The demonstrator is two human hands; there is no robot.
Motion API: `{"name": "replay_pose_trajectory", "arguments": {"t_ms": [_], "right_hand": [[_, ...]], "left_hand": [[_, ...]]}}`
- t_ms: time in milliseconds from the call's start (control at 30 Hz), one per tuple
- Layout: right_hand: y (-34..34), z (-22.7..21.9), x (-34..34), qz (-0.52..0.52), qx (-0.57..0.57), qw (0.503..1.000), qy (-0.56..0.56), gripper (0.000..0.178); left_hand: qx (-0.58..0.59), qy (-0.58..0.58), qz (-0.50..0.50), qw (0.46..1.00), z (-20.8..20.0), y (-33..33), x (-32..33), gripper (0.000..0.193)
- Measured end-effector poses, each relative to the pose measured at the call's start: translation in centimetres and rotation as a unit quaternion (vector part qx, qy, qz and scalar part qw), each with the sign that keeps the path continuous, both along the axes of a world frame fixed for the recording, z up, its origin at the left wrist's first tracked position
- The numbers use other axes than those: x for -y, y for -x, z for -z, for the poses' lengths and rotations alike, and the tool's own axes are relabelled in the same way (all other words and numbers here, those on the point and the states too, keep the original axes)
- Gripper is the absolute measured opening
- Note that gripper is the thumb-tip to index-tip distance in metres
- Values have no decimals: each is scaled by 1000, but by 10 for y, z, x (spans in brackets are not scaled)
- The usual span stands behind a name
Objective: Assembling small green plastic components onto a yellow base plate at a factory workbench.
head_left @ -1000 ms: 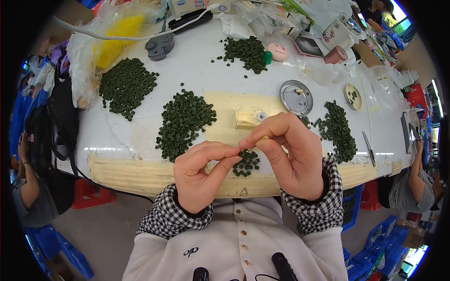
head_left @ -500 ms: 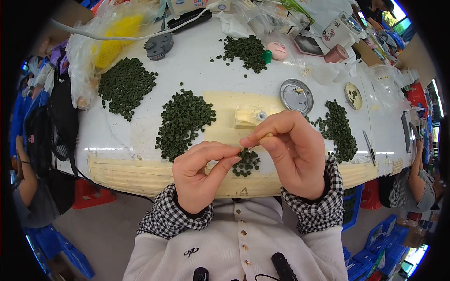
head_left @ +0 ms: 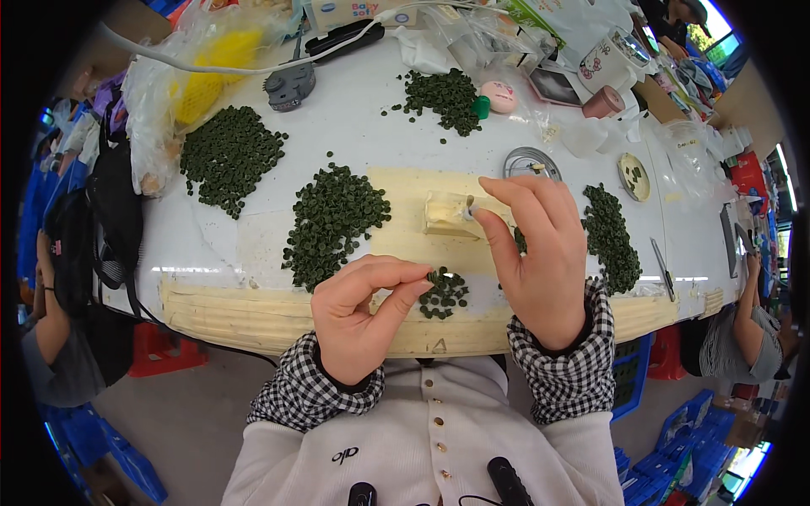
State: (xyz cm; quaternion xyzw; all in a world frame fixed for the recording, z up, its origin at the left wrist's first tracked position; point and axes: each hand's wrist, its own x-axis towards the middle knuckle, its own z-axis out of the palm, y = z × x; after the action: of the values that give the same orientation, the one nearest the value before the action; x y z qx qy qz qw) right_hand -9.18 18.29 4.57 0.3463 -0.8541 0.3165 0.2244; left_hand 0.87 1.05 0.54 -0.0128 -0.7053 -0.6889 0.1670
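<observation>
My left hand is closed in a thumb-and-finger pinch above the table's front. What it pinches is too small to make out against a small heap of dark green, cup-like pieces just behind its fingertips. My right hand is raised beside a pale yellow block fitted with a small white ring-shaped part. Its thumb and index finger are apart, close to that part and a small dark bit by it. The other right fingers are partly hidden, and I see no tool in them.
Larger heaps of green pieces lie at the left, centre left, back and right. A round metal lid sits behind my right hand. Tweezers lie at the right; a mug stands behind. Other people sit either side.
My right hand has moved away from the left, up to the yellow block, and its fingers have spread. The small beige-ended tool it held no longer shows. My left hand keeps its pinch.
</observation>
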Motion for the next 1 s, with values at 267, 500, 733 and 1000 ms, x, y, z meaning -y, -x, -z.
{"name": "replay_pose_trajectory", "arguments": {"t_ms": [267,500,733,1000], "right_hand": [[-52,5,-9,-122,197,969,83,34],[-57,13,-5,-135,208,964,98,36],[-55,14,-6,-147,193,965,96,38],[-57,15,-6,-141,198,966,90,39]], "left_hand": [[31,-78,12,996,1,0,-1,17],[28,-60,12,998,1,0,0,17],[-3,15,6,1000,0,2,1,17],[-19,50,-1,999,1,2,0,16]]}}
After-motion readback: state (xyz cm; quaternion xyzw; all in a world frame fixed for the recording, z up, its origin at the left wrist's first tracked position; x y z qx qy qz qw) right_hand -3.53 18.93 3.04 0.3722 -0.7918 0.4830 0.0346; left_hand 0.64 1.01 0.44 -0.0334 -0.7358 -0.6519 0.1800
